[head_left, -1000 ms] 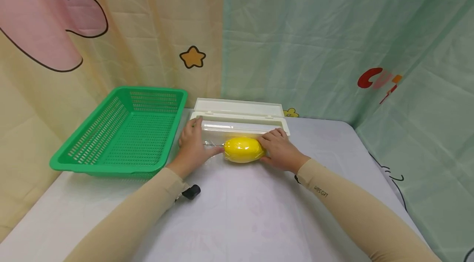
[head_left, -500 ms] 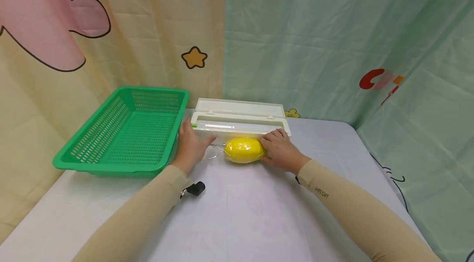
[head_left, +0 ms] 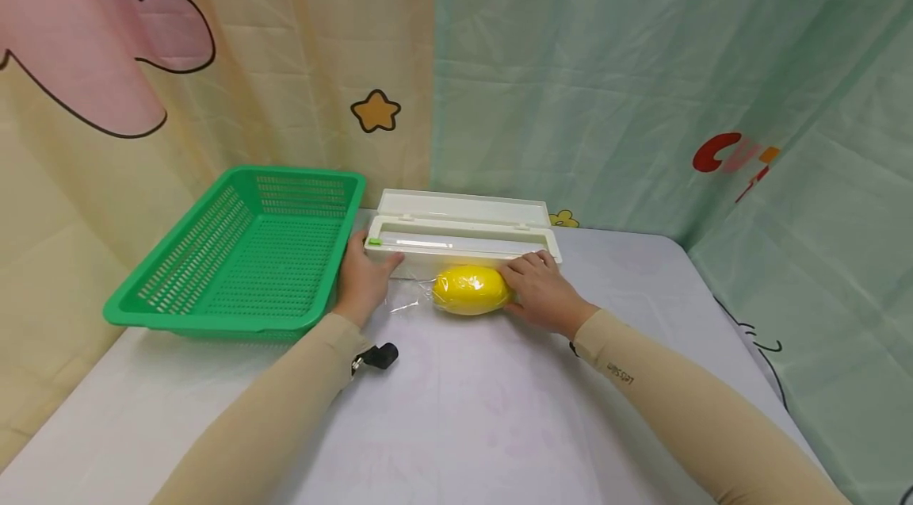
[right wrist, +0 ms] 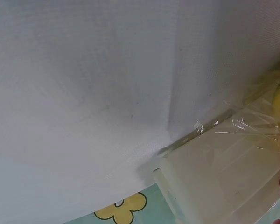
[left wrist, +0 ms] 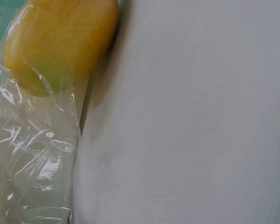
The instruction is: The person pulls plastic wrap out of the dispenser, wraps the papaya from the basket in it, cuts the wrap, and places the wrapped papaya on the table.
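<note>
Head view: Yellow oval item (head_left: 471,290), wrapped in clear film (head_left: 408,297), lies lengthwise on the cloth-covered counter (head_left: 456,410), just in front of the white box (head_left: 421,267); cannot tell if the two touch. Box lid (head_left: 464,209) open at the back; green tab (head_left: 374,242) at the left end, probably a sliding cutter. Left hand (head_left: 360,283) grips the box's left end, thumb on the front face, other fingers partly hidden. Right hand (head_left: 542,291) lies against the item's right end and the box's front right; cannot tell whether it pinches item, film or box. Green basket (head_left: 214,324) close beside the left hand. Risk: an uneven push or pull could pivot the box, since it appears light and the cloth may slip. An outward swing of the left hand could knock the basket rim.

Left wrist view: Item at upper left; a creased tail of film trails from its end along the box. Only a sliver of finger shows. Risk: loose film could bunch under the thumb, cling to itself and leave that end poorly covered.

Right wrist view: Film wrinkles between item and box; fingertips at the right edge, contact unclear. Risk: item's rounded shape could roll, dragging or tearing the film there.
</note>
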Motion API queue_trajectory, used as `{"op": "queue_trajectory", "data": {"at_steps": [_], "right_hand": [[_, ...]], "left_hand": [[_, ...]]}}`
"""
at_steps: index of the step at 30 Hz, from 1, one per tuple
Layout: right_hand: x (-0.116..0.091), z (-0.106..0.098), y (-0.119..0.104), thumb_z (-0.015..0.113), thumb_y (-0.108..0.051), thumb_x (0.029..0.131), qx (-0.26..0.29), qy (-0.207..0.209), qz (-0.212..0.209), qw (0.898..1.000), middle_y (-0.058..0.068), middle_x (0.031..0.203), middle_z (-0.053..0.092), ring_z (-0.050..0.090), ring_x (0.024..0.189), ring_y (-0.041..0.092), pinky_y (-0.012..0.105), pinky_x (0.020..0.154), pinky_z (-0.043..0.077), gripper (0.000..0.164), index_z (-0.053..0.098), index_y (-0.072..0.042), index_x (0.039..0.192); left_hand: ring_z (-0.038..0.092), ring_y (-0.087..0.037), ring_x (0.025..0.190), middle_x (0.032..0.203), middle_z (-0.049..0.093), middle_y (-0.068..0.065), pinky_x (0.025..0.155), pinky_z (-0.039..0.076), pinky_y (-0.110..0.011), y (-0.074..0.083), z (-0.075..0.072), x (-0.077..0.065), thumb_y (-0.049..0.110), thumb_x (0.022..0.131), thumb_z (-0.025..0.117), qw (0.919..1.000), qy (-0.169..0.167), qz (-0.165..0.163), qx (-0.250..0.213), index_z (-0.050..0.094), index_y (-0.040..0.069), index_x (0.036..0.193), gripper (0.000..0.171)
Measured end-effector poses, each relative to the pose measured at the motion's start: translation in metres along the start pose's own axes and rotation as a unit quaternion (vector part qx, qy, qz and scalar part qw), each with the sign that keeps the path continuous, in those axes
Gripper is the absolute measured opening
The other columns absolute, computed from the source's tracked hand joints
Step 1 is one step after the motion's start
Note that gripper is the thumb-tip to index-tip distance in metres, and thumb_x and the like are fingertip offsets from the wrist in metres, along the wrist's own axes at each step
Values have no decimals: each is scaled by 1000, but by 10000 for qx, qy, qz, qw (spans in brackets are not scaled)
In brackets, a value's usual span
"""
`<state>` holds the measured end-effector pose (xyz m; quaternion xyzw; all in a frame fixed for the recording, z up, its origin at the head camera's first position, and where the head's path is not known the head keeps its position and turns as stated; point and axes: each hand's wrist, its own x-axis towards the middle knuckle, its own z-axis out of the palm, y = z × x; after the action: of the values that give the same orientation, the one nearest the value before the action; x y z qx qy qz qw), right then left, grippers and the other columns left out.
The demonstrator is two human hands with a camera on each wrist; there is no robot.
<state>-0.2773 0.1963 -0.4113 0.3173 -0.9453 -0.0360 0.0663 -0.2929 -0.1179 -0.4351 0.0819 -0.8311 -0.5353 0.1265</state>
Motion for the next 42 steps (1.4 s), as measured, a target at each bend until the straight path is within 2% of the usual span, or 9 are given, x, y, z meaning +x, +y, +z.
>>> {"op": "queue_trajectory", "data": {"at_steps": [6,18,25,30,35,42], "right_hand": [[0,-1,-3,84,-36,91,-74,-10,101,9999,7,140,63,51,129,30,52,111,33,66,58,-10,145],[-5,1,-7,87,-37,87,-279,407,33,9988,8,135,65,54,124,30,53,108,39,66,61,-8,141],[-6,-2,-9,90,-40,84,-176,287,36,9994,8,139,64,53,128,30,52,111,37,74,60,-9,145],[-8,-5,-8,90,-51,81,-7,197,1,9998,7,141,63,52,128,30,51,111,35,85,58,-9,148],[-11,-8,-8,86,-61,80,91,408,-37,9991,8,135,66,53,124,30,51,107,35,86,61,-9,144],[-10,-7,-7,83,-62,83,138,772,-63,9969,8,128,66,54,123,30,54,108,35,83,63,-9,143]], "left_hand": [[38,-36,154,162,44,-22,130,28,-50,-4,0,3,25,96,80,9999,31,-17,-143,35,0,160,82],[33,-35,158,167,41,-17,131,25,-46,-8,1,6,24,95,80,9999,62,89,-44,39,4,161,81],[33,-36,158,167,41,-17,131,25,-48,-8,1,6,27,95,81,10000,49,5,58,40,5,161,81],[33,-36,157,166,41,-19,131,26,-48,-8,0,5,26,94,81,10000,15,23,18,39,3,161,82],[33,-36,158,167,40,-19,131,26,-48,-9,0,6,27,94,81,10000,-6,34,4,39,3,161,82],[32,-36,158,167,39,-18,131,26,-49,-10,0,7,27,94,81,10000,-31,9,-83,39,3,161,82]]}}
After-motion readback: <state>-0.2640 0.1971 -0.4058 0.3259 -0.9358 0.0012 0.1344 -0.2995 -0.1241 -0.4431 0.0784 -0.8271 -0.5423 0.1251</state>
